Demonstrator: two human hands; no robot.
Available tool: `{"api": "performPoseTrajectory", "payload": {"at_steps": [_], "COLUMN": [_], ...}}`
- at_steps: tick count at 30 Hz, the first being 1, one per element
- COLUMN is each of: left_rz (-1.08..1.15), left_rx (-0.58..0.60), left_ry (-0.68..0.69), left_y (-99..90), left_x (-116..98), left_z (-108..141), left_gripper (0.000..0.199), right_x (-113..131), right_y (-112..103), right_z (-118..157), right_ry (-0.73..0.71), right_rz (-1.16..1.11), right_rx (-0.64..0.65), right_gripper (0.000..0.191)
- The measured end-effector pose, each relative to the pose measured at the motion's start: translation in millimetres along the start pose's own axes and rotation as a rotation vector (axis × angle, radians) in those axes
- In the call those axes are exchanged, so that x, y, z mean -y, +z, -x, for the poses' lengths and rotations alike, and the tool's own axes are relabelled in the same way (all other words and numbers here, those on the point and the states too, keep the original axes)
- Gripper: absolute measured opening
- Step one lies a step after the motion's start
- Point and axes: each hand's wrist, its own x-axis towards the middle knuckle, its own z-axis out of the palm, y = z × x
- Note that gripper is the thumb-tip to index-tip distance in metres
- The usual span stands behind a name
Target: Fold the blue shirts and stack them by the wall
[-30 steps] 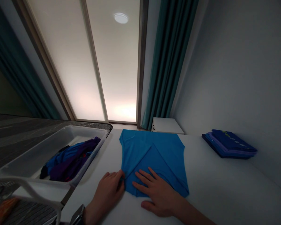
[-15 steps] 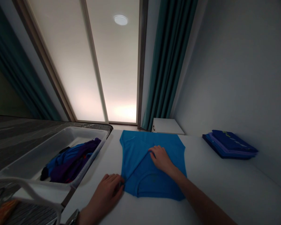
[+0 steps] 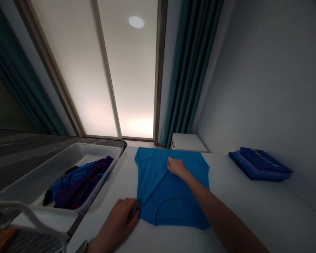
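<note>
- The blue shirt point(image 3: 171, 189) lies flat on the white table point(image 3: 252, 211), between the grey tub point(image 3: 55, 168) of loose clothes on my left and the folded stack point(image 3: 260, 163) well off to my right.
- My left hand point(image 3: 122, 214) pinches the shirt's near left corner against the table — fingers closed on the cloth at the foot of the fold line.
- My right hand point(image 3: 176, 167) is stretched out to the far end of that fold, fingers curled over the folded edge; I cannot tell whether they grip the cloth or only press it down.
- What could go wrong: the cloth looks thin and slippery, so if my left pinch eases, the near corner may creep and the crease would run crooked.
- With my right arm reaching this far, my forearm point(image 3: 213, 211) hangs low over the folded panel — letting it sag could drag the cloth and wrinkle what I have just smoothed.
- Pulling unevenly between the two hands might skew the whole shirt on the smooth table.
- Against the frame a second ago: my right hand lay flat, fingers spread, on the near part of the shirt beside my left; it has since travelled up the fold to the far end. My left hand has kept to its corner.
</note>
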Motion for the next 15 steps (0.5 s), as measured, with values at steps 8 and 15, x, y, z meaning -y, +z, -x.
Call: {"api": "performPoseTrajectory", "payload": {"at_steps": [8, 15], "left_rz": [-0.024, 0.007], "left_rx": [0.001, 0.005], "left_ry": [0.002, 0.003], "left_y": [0.0, -0.3], "left_x": [-1, -1], "left_z": [-1, -1], "left_gripper": [0.009, 0.016], "right_x": [3, -1], "right_y": [-7, 8], "right_z": [-1, 3], "right_ry": [-0.065, -0.061], "right_rz": [-0.058, -0.014], "right_rx": [-0.093, -0.075], "right_gripper": [0.024, 0.025]}}
